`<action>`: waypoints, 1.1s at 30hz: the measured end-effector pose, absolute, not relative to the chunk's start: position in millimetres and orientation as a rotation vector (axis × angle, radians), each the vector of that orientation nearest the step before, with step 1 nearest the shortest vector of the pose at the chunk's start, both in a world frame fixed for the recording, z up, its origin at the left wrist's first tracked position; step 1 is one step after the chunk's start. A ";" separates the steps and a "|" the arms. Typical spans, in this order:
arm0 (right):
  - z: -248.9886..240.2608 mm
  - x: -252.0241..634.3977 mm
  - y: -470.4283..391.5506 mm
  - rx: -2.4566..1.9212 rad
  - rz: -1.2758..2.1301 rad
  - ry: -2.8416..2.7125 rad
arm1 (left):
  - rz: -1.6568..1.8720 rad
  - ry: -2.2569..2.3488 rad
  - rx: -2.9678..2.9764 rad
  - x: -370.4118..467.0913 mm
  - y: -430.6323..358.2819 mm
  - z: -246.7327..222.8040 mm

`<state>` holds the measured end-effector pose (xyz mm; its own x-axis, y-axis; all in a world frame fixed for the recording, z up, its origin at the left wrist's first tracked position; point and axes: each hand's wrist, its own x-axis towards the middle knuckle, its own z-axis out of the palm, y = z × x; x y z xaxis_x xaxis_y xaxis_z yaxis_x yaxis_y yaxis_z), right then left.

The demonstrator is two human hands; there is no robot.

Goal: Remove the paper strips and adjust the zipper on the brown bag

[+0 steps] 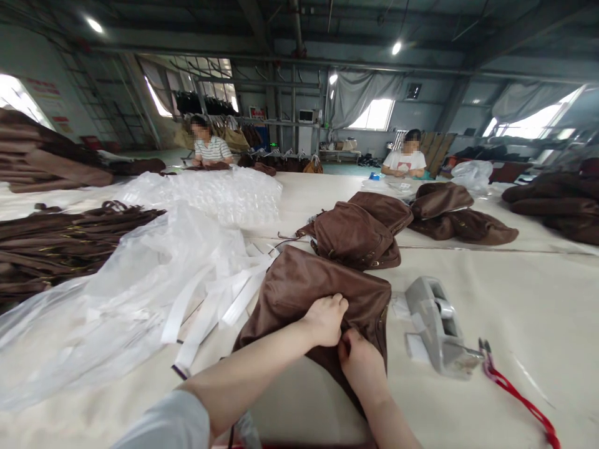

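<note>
A brown bag (290, 280) lies on the pale table in front of me, its row of small metal fittings along the right side. My left hand (326, 319) is closed on the bag's upper face, with its fingers curled into the brown material. Just to the right, my right hand (361, 362) pinches at the bag's lower edge, close to the left fingertips. What exactly sits between the right fingers is hidden. Behind this bag rest more brown bags (353, 234), one nearly touching it.
A grey tape dispenser (435, 327) and red-handled pliers (515, 393) lie at right. White paper strips (201, 318) and clear plastic bags (135, 280) spread at left, beside piled brown straps (56, 249). Two people (210, 149) sit across the table.
</note>
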<state>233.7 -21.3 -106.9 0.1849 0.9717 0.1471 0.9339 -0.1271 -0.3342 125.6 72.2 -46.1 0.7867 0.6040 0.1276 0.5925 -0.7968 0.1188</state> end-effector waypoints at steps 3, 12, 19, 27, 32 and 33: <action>-101.1 235.8 -16.6 -1.912 0.020 -1.895 | 0.709 0.994 2.894 98.7 82.3 -28.2; -91.4 231.2 6.5 -1.681 -0.521 -2.516 | 1.023 1.570 2.726 54.3 111.2 -61.2; -81.2 218.6 13.4 -1.639 -0.637 -2.661 | 1.068 1.525 2.694 54.3 110.5 -62.3; -74.6 216.5 12.8 -1.665 -0.758 -2.707 | 1.154 1.445 2.634 52.6 112.4 -63.8; -74.5 226.8 6.3 -1.490 -0.772 -2.744 | 1.130 1.483 2.614 51.1 107.0 -63.3; -77.7 231.9 4.7 -1.419 -0.808 -2.743 | 1.117 1.494 2.619 50.4 105.0 -63.4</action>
